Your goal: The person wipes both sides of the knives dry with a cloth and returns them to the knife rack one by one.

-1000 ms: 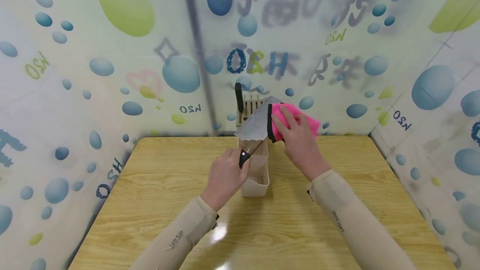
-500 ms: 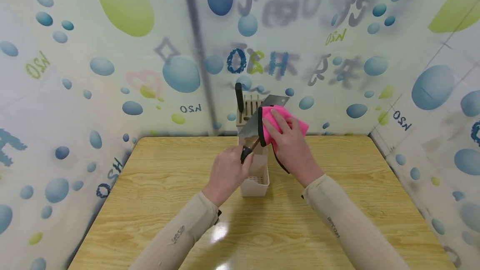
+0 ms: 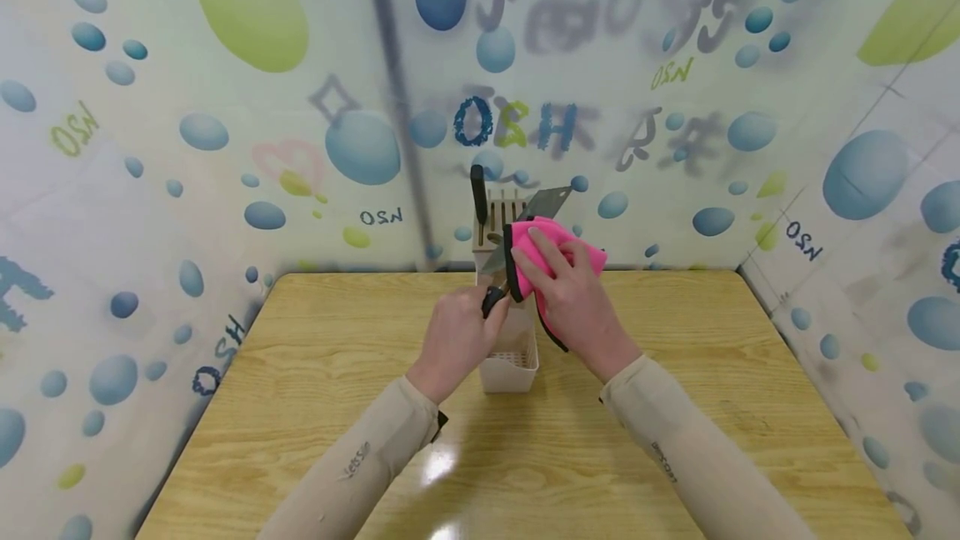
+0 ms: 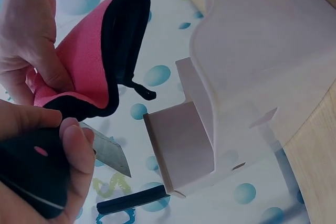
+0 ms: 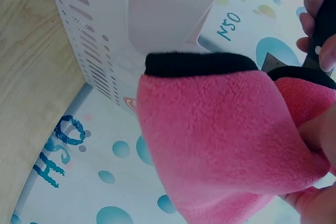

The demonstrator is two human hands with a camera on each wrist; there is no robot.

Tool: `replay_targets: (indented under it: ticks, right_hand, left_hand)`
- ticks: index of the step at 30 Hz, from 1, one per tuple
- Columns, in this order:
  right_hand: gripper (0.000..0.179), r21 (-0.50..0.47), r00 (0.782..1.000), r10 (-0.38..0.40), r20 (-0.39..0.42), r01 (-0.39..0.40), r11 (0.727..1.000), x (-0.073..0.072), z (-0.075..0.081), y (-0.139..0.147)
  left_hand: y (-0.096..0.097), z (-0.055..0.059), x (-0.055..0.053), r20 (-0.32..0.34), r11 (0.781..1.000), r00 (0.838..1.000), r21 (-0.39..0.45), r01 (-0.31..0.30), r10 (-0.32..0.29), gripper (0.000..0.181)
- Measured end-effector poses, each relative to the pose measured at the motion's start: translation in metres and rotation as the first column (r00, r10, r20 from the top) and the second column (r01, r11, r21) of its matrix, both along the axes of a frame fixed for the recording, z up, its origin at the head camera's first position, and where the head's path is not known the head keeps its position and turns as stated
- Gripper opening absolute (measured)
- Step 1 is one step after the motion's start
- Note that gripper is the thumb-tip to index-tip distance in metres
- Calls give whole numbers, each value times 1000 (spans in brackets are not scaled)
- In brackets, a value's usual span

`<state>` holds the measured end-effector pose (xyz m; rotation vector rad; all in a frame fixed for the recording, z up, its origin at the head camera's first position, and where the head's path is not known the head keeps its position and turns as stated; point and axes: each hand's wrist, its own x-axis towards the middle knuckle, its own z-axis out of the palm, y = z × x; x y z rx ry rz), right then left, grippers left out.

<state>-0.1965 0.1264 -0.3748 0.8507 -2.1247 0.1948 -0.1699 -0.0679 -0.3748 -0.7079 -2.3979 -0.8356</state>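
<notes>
My left hand [image 3: 459, 336] grips the black handle of a cleaver [image 3: 550, 202], whose wide grey blade slants up to the right. My right hand [image 3: 581, 298] holds a pink cloth [image 3: 564, 232] with black edging folded over the blade, close to the handle end. Most of the blade is hidden behind the cloth. In the left wrist view, a strip of the cleaver's blade [image 4: 113, 153] shows below the cloth [image 4: 86, 66]. The fluffy pink side of the cloth [image 5: 210, 129] fills much of the right wrist view.
Behind the hands stands a pale knife holder [image 3: 508, 377] with a slotted top and a perforated front basket. A black-handled knife [image 3: 478, 194] stands upright in its left slot. The wooden table [image 3: 352, 332] meets a patterned wall at its back edge.
My right hand has slid the cloth down and left along the blade toward the handle, uncovering the blade's far end. My left hand keeps its grip, with the cleaver turned slightly.
</notes>
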Motion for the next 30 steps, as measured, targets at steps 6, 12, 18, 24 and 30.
replay_targets:
  ticks: [6,12,18,24,30]
  right_hand:
    - [59,15,999,42,-4,-42,999,3,-2,-2]
    - [63,19,999,28,44,-29,999,6,0,-2]
    - [59,-1,1000,2,2,-2,1000,1,3,2]
    - [56,-37,1000,2,-8,-2,999,-5,7,6]
    - [57,-71,1000,-15,-13,14,997,-11,9,10]
  left_hand:
    - [0,1,-4,24,1000,1000,26,10,-11,30]
    - [0,3,-4,52,999,999,52,8,-11,29]
    - [0,6,-3,103,997,994,68,28,-35,28]
    - [-2,7,0,116,995,991,82,51,-60,36]
    - [-1,10,2,142,994,987,94,62,-75,43]
